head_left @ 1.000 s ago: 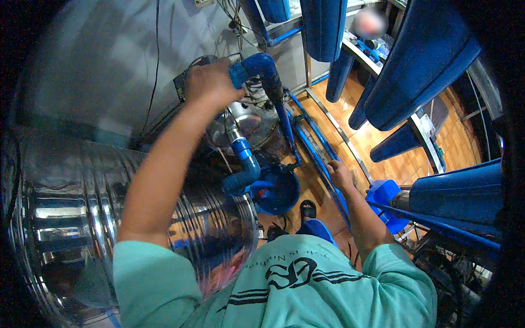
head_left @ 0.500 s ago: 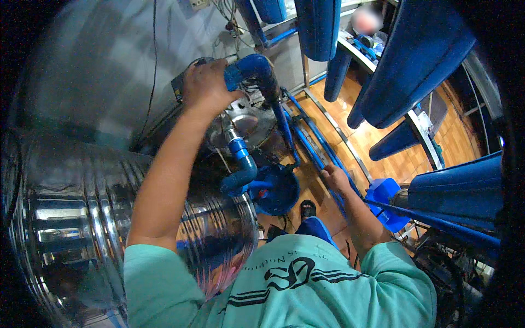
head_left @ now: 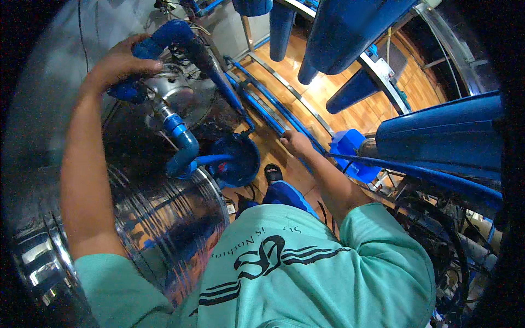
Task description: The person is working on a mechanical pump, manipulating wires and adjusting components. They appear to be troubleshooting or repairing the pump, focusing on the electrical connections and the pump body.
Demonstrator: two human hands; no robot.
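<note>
My left hand (head_left: 121,61) is at the upper left, wrapped against the end of a thick blue pipe elbow (head_left: 176,34). Its thumb stretches below the pipe end; the fingertips are hidden behind it. Beneath the thumb stands a shiny steel tank top (head_left: 170,90), with a lower blue elbow pipe (head_left: 186,146) coming off it. A dark blue part (head_left: 127,92) shows under my wrist. My right hand (head_left: 298,144) is curled beside the long blue floor pipes (head_left: 265,112); whether it grips anything is hidden.
A big ribbed steel tank (head_left: 158,218) lies at the lower left. A blue bucket (head_left: 249,164) stands on the tiled floor near my foot. Large blue filter housings (head_left: 350,33) hang from a metal frame at right. A blue tub (head_left: 350,158) and dark hoses (head_left: 437,218) are to my right.
The view has swung to the right, so everything sits farther left and higher. My left hand stays at the pipe elbow, and my right hand stays curled by the floor pipes.
</note>
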